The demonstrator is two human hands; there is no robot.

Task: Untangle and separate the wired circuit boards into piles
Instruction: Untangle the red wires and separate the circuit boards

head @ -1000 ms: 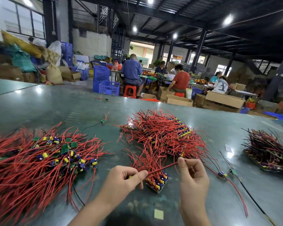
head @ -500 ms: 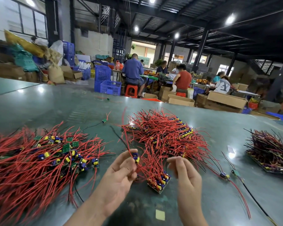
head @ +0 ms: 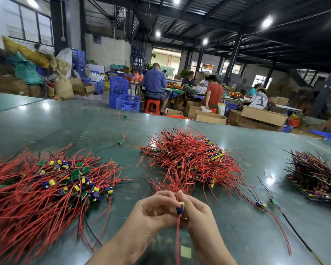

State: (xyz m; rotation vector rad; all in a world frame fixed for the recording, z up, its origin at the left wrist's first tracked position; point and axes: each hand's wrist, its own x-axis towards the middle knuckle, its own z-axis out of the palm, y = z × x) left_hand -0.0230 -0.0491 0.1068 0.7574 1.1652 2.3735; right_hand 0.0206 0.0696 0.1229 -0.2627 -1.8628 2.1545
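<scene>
Green glossy table (head: 237, 236) as landmark, head view only. Both hands together at near-centre edge of table, above its surface. Left hand (head: 153, 211) fingers curled, pinching small circuit board (head: 180, 208) with blue body and yellow component; right hand (head: 198, 215) fingers curled round same board from other side. Red wire (head: 178, 240) hanging down from board between wrists toward table edge. More red wires rising from behind fingers into middle pile (head: 191, 159), centre of table, red-wired boards heaped, blue-yellow parts visible at its far right side. Big left pile (head: 36, 192) spread over table's left part, green boards and yellow-blue capacitors on top, red leads fanning outward. Dark pile (head: 317, 178) at table's right edge, well apart from middle pile. Loose board (head: 260, 204) with red and black leads on table right of hands; second loose green board (head: 274, 201) just beside it. Single stray board (head: 120, 141) between left and middle piles, farther back. Yellow sticker (head: 185, 251) on table below hands. Beyond table's far edge: seated workers (head: 154, 81), blue crates (head: 120, 94), cardboard boxes (head: 264, 115).
</scene>
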